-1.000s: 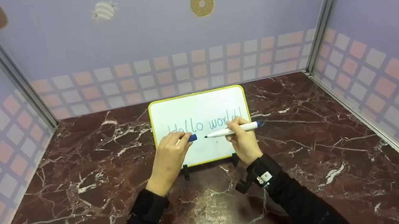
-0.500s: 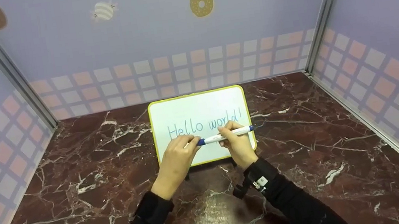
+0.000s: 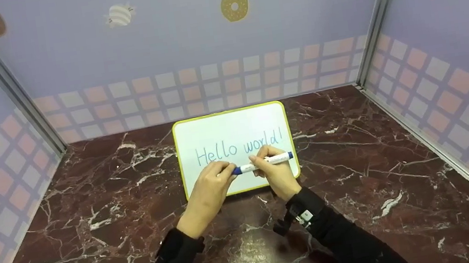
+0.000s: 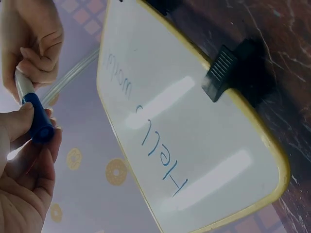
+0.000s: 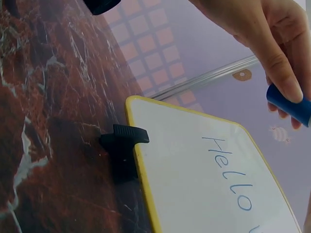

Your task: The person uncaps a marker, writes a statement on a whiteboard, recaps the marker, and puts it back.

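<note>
In the head view my right hand (image 3: 279, 173) grips a white marker (image 3: 266, 162) with a blue end, held level in front of the whiteboard. My left hand (image 3: 208, 192) pinches the blue cap (image 3: 237, 170), which sits on the marker's left tip. The left wrist view shows thumb and fingers around the cap (image 4: 41, 124), with the white barrel running into the right hand (image 4: 36, 43). Behind both hands stands a yellow-framed whiteboard (image 3: 229, 127) bearing "Hello world!" in blue writing. The hands cover part of its lower half.
Black feet (image 4: 221, 73) hold the whiteboard's lower edge on the dark red marbled table (image 3: 94, 243). Patterned lilac walls (image 3: 184, 33) with metal corner posts (image 3: 378, 15) enclose the table at the back and both sides.
A second ago the marker's dark tip was bare, with the cap apart in the left hand. The hands came together, the cap went over the tip, and the marker lowered slightly.
</note>
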A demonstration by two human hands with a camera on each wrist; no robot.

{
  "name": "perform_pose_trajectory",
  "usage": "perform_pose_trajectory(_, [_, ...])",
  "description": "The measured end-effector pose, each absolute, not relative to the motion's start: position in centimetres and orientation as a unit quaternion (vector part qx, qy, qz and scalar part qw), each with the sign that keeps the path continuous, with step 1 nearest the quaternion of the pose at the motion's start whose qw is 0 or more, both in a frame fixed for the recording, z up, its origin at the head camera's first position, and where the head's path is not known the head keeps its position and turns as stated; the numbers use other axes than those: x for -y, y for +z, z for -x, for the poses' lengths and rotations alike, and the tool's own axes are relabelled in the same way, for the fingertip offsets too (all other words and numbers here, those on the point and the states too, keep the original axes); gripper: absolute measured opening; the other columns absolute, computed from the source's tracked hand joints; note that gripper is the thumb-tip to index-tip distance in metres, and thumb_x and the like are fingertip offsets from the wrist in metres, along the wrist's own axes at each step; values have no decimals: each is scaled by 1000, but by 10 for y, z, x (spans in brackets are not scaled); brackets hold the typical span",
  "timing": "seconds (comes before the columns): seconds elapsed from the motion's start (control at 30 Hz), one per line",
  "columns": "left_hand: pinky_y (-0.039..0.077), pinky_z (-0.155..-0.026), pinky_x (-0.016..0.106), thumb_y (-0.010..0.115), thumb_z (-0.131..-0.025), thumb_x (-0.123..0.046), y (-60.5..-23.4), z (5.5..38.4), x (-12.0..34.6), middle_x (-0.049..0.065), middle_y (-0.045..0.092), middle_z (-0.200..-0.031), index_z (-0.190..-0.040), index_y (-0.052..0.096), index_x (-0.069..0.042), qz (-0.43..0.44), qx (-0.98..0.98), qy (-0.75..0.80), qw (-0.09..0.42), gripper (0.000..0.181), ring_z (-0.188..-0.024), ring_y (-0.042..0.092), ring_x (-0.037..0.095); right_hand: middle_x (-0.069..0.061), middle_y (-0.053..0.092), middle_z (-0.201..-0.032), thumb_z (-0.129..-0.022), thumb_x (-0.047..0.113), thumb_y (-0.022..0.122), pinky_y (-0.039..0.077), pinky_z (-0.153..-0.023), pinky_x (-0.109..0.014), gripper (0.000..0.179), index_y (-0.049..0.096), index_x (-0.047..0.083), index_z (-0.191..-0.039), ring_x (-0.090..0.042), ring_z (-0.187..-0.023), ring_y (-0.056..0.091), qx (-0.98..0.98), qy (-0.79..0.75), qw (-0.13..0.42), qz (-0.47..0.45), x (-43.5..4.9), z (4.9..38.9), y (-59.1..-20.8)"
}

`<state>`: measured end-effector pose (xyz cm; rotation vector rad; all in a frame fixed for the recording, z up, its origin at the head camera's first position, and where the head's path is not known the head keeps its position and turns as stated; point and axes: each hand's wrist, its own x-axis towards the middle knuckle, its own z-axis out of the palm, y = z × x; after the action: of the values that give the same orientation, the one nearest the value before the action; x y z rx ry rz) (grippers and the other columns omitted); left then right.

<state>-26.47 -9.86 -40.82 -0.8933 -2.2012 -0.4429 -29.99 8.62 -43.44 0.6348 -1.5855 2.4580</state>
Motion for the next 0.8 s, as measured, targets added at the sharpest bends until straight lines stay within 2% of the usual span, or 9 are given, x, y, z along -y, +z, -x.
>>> perform_pose_trajectory(0.37, [60,-78,31,65,-94,-13,-407,263,104,9,68,-99,-105,73,-1,350,863,-219,292,18,-90,65,23,6,51,-60,-92,-5,60,33,-47,-16,33,51,14,-66,-7,-51,48,544,802,81,-235,-85,300,-437])
perform_pose_trajectory(0.47, [60,-78,31,65,-94,-14,-406,263,104,9,69,-99,-106,73,-2,352,859,-240,285,19,-90,66,24,5,56,-63,-93,1,61,35,-47,-16,28,53,14,-69,-7,-52,50,540,803,63,-243,-89,302,-435])
perform_pose_trajectory(0.57, [61,-79,32,66,-94,-14,-405,264,105,10,69,-99,-106,74,-2,356,852,-256,285,19,-91,66,24,4,61,-70,-94,13,65,40,-50,-16,17,59,14,-79,-8,-57,53,529,809,53,-250,-97,306,-431])
perform_pose_trajectory(0.67, [61,-79,32,66,-94,-13,-404,265,107,11,69,-100,-106,74,-1,350,851,-259,294,19,-92,66,24,2,66,-79,-94,20,67,48,-62,-18,10,63,11,-91,-10,-69,60,537,797,104,-257,-108,311,-425])
perform_pose_trajectory(0.8, [60,-79,33,67,-93,-13,-404,266,111,12,68,-99,-105,73,-1,333,856,-250,305,19,-93,66,26,-5,70,-91,-88,3,71,51,-82,-25,15,66,0,-101,-14,-89,65,610,699,246,-280,-124,316,-416])
